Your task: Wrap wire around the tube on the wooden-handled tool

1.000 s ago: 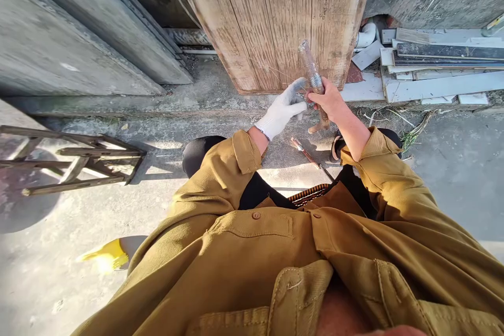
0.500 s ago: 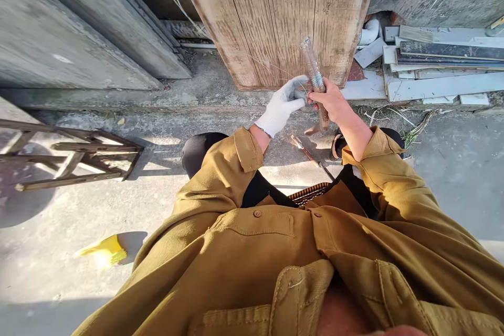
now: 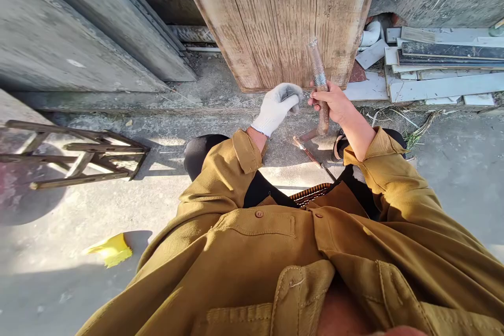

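Note:
My right hand (image 3: 333,102), bare, is wrapped round a brown wooden stick (image 3: 323,118) held nearly upright, its lower end bent to the left. Clear plastic (image 3: 315,55) covers the stick's upper part, and coils of thin wire (image 3: 319,80) circle it just above my fingers. Just left of the stick is my left hand (image 3: 277,106) in a white glove with a grey palm, its fingers curled together on a thin wire. The wire's loose end (image 3: 189,101) trails off to the left. Below the stick a slim brown rod with a pale tip (image 3: 305,149) leans toward my lap.
A wooden board (image 3: 283,21) leans ahead. On the right lies a pile of white and dark strips (image 3: 444,86) beside a white pipe elbow (image 3: 370,34). To the left are a wooden frame (image 3: 90,155) and a yellow piece (image 3: 116,251) on the concrete floor.
My left hand has moved slightly left and down, away from the stick. The wire's loose end has swung from over the board to the left. The stick is tilted less and sits slightly lower.

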### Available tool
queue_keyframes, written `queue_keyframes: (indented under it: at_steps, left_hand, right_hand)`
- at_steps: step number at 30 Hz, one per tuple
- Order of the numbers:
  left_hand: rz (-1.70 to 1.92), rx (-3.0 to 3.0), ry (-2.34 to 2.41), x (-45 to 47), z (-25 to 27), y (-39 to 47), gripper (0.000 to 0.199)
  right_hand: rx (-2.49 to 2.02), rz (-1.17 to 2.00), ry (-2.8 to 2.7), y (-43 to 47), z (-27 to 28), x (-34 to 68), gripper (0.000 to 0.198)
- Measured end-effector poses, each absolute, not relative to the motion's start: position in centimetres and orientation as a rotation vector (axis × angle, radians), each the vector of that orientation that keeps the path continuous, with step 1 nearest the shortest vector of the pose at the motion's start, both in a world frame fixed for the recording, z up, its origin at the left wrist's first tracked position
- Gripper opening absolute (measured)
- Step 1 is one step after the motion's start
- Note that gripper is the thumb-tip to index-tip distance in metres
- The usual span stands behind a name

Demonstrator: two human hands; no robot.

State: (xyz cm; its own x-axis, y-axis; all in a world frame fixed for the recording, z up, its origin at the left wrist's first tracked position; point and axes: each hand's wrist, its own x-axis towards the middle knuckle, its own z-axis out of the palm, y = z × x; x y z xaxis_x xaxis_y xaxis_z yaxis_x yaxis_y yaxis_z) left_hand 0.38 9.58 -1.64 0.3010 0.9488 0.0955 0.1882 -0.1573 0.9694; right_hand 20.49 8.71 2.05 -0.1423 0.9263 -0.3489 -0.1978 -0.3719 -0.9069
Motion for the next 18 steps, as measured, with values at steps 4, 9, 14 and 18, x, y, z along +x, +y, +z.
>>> queue_keyframes:
  at_steps: [4,9,14,18]
  left_hand:
    - [0.785,2.077,1.181,-1.1,-2.4,8.5,0.027]
    - [0.734,2.273,1.041,-3.6,-2.5,9.2,0.032]
    - [0.854,2.210,1.075,-4.5,-0.6,11.3,0.036]
    - [0.787,2.242,1.031,-4.1,0.8,11.8,0.031]
  right_hand:
    - [-1.255,1.609,-0.894,8.8,2.2,20.6,0.045]
    - [-1.293,1.649,-0.779,8.8,2.5,20.5,0.038]
    - [-1.286,1.728,-0.723,8.6,2.7,20.2,0.034]
    - [-1.263,1.743,-0.779,8.6,2.5,20.6,0.038]
